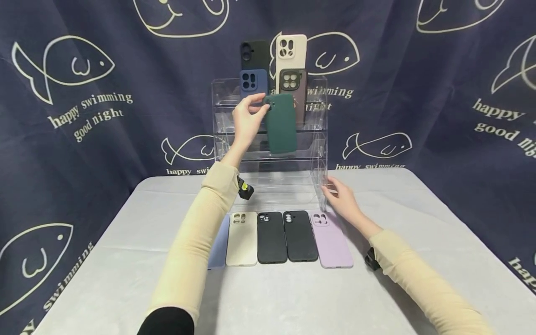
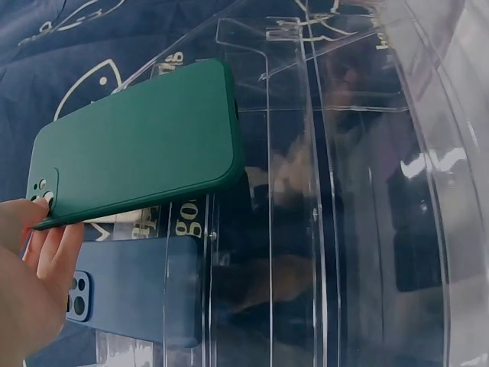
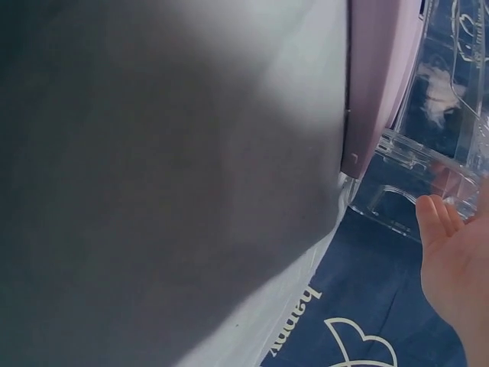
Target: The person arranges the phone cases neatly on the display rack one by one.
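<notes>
In the head view, my left hand (image 1: 246, 116) pinches a dark green phone case (image 1: 281, 124) at its camera-hole corner. The left wrist view shows my thumb at the hole of the green case (image 2: 145, 145), with fingers behind. The case hangs in front of a clear stepped display rack (image 1: 270, 179). Beside the rack's lower right side panel is my right hand (image 1: 342, 197), its fairly straight fingertips right at the panel. In the right wrist view those fingers (image 3: 437, 218) overlap the clear plastic.
Upper tiers carry a black case (image 1: 260, 55), a blue case (image 1: 261, 83), a white case (image 1: 297, 56) and a brownish translucent case (image 1: 299, 100). Before the rack lie light blue (image 1: 217, 251), cream (image 1: 241, 244), two black and purple (image 1: 332, 244) cases. A patterned navy curtain (image 1: 167, 107) hangs behind.
</notes>
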The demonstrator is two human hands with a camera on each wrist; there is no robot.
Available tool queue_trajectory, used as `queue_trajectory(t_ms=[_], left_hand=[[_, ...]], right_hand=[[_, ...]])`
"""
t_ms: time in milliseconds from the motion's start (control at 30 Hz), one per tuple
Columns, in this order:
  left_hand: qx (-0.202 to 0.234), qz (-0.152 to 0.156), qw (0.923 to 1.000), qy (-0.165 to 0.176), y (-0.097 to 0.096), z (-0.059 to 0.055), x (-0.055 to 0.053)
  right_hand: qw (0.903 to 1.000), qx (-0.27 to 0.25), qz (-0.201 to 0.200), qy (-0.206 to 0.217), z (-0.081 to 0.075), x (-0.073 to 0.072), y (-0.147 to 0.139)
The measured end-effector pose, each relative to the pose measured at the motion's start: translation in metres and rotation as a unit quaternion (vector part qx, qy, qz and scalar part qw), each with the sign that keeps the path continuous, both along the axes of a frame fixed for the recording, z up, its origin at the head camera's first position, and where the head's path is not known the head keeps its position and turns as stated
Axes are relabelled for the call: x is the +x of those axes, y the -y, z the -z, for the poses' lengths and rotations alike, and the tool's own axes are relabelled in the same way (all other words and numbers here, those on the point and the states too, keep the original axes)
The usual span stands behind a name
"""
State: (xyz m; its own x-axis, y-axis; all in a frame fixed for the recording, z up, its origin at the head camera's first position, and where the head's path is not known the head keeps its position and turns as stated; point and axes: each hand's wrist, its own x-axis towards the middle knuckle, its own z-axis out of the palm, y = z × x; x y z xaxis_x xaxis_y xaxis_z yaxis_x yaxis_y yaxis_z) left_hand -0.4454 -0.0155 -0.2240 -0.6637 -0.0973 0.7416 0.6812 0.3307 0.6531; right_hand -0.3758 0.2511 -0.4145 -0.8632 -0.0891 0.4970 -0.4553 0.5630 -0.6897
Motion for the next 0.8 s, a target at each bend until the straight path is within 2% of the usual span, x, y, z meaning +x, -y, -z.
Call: queue_trajectory(t_ms=[200, 500, 800], left_hand=[[0.028, -0.007, 0.9996, -0.005, -0.008, 0.001, -0.01], [0.042, -0.023, 0.9985, -0.024, -0.02, 0.015, -0.025], [0.051, -0.003, 0.9985, -0.02, -0.031, 0.029, -0.033]], right_hand=[[1.0, -0.001, 0.003, 0.009, 0.0, 0.001, 0.002], [1.0, -0.001, 0.004, 0.008, 0.001, 0.002, 0.003], [1.0, 0.003, 0.008, 0.003, 0.003, 0.001, 0.001]])
